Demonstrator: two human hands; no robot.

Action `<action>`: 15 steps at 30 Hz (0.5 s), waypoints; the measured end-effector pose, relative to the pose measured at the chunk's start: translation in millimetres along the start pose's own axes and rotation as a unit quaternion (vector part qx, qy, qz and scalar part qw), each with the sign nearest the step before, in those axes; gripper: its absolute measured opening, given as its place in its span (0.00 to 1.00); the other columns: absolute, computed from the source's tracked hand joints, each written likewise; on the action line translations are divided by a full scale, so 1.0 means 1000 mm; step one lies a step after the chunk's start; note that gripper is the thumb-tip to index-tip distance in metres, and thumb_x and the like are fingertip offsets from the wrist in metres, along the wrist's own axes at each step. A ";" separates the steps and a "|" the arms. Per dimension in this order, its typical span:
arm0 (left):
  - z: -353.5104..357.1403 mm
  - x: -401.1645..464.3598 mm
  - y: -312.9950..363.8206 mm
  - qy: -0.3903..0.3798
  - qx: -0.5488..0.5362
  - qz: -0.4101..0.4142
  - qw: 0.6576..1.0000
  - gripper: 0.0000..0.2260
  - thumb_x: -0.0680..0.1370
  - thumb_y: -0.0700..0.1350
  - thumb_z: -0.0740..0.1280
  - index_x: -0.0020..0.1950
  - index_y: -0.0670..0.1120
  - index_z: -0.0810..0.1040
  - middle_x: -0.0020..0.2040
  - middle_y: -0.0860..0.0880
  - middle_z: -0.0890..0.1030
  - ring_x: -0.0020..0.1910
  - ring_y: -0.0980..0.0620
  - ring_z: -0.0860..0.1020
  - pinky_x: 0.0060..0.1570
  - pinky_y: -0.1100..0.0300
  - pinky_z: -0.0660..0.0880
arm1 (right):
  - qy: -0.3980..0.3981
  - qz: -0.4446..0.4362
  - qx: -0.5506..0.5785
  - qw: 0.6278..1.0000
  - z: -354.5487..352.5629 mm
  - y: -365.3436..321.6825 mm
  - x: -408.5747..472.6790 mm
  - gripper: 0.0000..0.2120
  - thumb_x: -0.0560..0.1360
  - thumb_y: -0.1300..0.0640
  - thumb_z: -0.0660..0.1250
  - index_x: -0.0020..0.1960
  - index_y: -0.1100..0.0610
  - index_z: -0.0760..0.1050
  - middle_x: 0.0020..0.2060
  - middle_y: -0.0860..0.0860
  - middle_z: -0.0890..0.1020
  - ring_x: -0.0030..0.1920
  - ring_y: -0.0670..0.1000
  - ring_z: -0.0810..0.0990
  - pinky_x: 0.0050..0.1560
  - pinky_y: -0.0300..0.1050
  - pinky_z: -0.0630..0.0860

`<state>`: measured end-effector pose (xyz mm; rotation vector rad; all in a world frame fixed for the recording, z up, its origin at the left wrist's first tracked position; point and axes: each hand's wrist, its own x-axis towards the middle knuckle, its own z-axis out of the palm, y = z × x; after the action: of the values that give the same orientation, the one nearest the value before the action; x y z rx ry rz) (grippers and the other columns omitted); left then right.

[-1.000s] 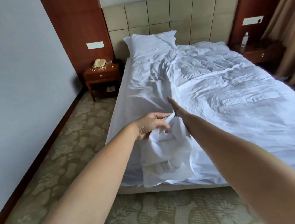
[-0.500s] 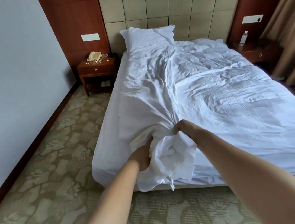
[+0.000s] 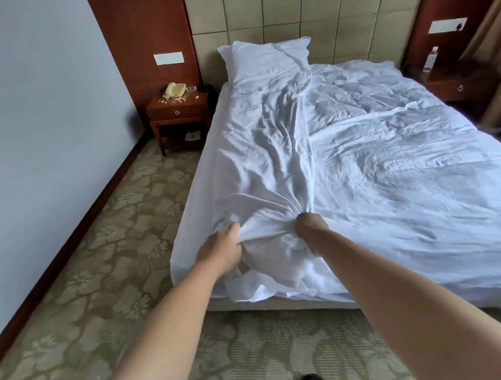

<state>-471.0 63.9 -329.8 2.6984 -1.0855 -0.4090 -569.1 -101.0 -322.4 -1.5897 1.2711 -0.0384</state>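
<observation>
Both your hands are down at the foot of the bed (image 3: 275, 305). Left hand (image 3: 222, 250) and right hand (image 3: 311, 229) each have the fingers curled into a fistful of the white sheet (image 3: 271, 162), near each other with a puffed bunch of cloth between them. The sheet lies gathered in a long wrinkled ridge along the left half of the bed, running from your fists up to the pillow (image 3: 265, 60), and its loose end spills over the foot edge.

For a clean pull, I'd draw low and straight back toward yourself with equal tension in both fists, so the ridge doesn't twist. Then move your hands apart along the hem to open the cloth out flat.

The far end reaches the pillow, and I can't tell whether it's caught under it, so ease off if the pillow starts to slide. The rumpled quilt (image 3: 412, 171) lies just beside the ridge, so pull clear of it.
</observation>
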 end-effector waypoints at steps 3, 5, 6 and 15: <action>-0.011 -0.019 -0.013 0.056 0.036 0.013 0.998 0.02 0.79 0.41 0.54 0.50 0.46 0.65 0.50 0.41 0.78 0.42 0.43 0.74 0.37 0.55 0.66 | -0.105 -0.024 0.096 0.989 0.009 -0.014 -0.025 0.26 0.72 0.42 0.67 0.60 0.62 0.76 0.52 0.57 0.82 0.49 0.57 0.82 0.48 0.45 0.79; -0.015 -0.031 -0.017 0.065 0.081 0.024 0.994 0.04 0.77 0.38 0.56 0.51 0.45 0.67 0.50 0.42 0.79 0.45 0.41 0.76 0.37 0.56 0.66 | -0.165 -0.027 0.061 0.984 0.007 -0.021 -0.037 0.25 0.66 0.44 0.75 0.55 0.61 0.78 0.44 0.55 0.83 0.40 0.54 0.83 0.41 0.40 0.77; -0.014 -0.036 -0.018 0.073 0.092 0.030 0.993 0.07 0.76 0.37 0.56 0.52 0.45 0.68 0.50 0.43 0.79 0.46 0.40 0.77 0.37 0.57 0.65 | -0.180 -0.026 0.020 0.983 0.004 -0.023 -0.040 0.22 0.65 0.49 0.76 0.53 0.61 0.79 0.41 0.55 0.82 0.39 0.53 0.81 0.41 0.40 0.75; 0.002 -0.041 0.005 0.063 -0.191 -0.027 0.979 0.07 0.75 0.38 0.53 0.40 0.48 0.65 0.46 0.43 0.76 0.42 0.44 0.71 0.38 0.57 0.64 | -0.082 -0.010 -0.097 0.992 -0.016 -0.003 -0.071 0.03 0.71 0.63 0.61 0.43 0.62 0.72 0.34 0.57 0.73 0.32 0.53 0.72 0.29 0.36 0.69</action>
<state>-503.2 88.9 -322.5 2.3804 -0.8057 -0.4012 -607.7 -60.7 -274.9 -1.7335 1.1574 0.2051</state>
